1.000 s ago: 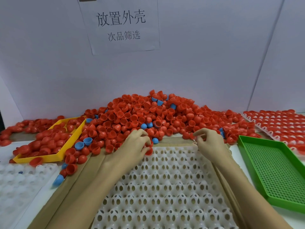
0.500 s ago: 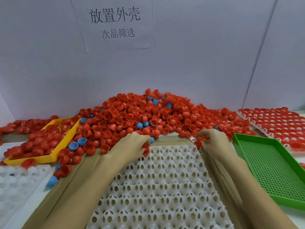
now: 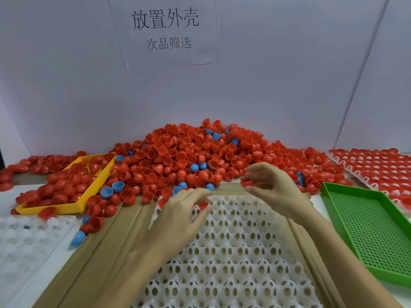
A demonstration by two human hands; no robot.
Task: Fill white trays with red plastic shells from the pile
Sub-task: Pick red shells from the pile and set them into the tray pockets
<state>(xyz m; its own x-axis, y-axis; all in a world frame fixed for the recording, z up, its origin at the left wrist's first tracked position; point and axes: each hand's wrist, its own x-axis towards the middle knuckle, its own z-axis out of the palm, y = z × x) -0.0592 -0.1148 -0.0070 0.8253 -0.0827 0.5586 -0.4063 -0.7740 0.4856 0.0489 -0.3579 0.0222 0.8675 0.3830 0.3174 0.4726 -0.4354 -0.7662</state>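
Red shell (image 3: 249, 182) pinched, right hand (image 3: 274, 188); seemingly above tray (image 3: 233, 241).

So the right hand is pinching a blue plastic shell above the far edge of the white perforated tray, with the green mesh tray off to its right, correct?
Not quite: the head view shows the right hand pinching a red plastic shell, not a blue one. The rest holds: it is above the far edge of the white perforated tray, and the green mesh tray lies to its right.

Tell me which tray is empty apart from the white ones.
The green perforated tray on the right: bare mesh; the yellow tray holds red shells.
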